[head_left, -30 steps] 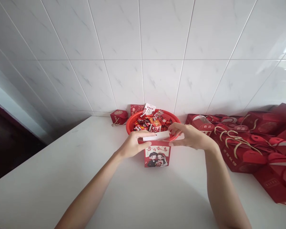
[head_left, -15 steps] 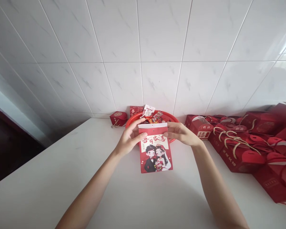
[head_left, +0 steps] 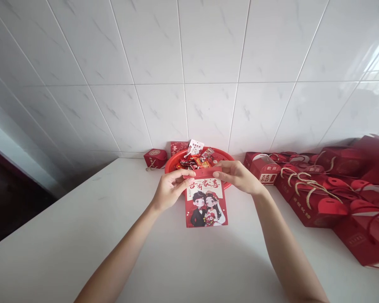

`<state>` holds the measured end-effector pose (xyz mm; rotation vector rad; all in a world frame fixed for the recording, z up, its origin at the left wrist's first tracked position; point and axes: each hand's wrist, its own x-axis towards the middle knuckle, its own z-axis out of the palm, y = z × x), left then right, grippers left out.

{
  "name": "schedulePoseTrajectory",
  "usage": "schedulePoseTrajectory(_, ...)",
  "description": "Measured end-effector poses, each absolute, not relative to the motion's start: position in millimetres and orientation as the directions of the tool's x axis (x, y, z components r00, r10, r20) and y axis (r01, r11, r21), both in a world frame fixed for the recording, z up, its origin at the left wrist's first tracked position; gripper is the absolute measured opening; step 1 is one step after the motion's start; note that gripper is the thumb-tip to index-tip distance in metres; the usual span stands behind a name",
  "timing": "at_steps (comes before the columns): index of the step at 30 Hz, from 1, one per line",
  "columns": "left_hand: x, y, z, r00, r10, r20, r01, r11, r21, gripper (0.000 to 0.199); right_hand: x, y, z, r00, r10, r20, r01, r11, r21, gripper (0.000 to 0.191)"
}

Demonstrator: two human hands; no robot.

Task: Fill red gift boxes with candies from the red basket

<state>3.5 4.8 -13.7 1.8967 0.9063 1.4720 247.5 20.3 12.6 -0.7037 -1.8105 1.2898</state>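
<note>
A flat red paper gift bag (head_left: 206,206), printed with a cartoon bride and groom under large Chinese characters, is held between my hands above the white table. My left hand (head_left: 173,185) pinches its top left corner between thumb and fingers. At the top right corner my right hand (head_left: 236,176) grips the same edge, thumb in front. Just behind the bag stands a red plastic basket (head_left: 225,155) with wrapped sweets (head_left: 202,162) and a white printed card (head_left: 195,147) in it. The bag hides the basket's near side.
A small red box (head_left: 156,159) stands left of the basket, by the tiled wall (head_left: 208,113). Many red gift boxes (head_left: 318,210) with rope handles crowd the right side of the white table (head_left: 113,227). The table's left edge slopes down toward a dark area.
The white strip along the bag's top edge is out of sight; the edge now shows red. Both hands' fingers have closed in on that edge, and more of the sweets shows behind.
</note>
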Motion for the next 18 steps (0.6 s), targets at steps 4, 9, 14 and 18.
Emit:
schedulePoseTrajectory(4, 3.5, 3.1, -11.2, 0.215, 0.801, 0.559, 0.133, -0.591, 0.796, 0.021, 247.2, 21.9, 10.0, -0.517, 0.800, 0.306, 0.023, 0.371, -0.929, 0.033)
schedulePoseTrajectory(9, 6.4, 1.5, -12.5, 0.135, 0.816, 0.562, 0.115, -0.576, 0.810, 0.035, 246.4, 18.3, 12.7, -0.507, 0.792, 0.340, -0.030, 0.378, -0.925, 0.030)
schedulePoseTrajectory(14, 6.7, 1.1, -16.7, 0.082, 0.820, 0.566, 0.120, -0.572, 0.811, 0.045, 245.3, 17.0, 14.2, -0.528, 0.790, 0.311, -0.019, 0.355, -0.935, 0.032)
schedulePoseTrajectory(18, 5.1, 6.4, -17.3, 0.121, 0.830, 0.544, 0.065, -0.554, 0.830, 0.054, 249.1, 15.6, 18.8, -0.466, 0.811, 0.355, -0.029, 0.387, -0.922, 0.033)
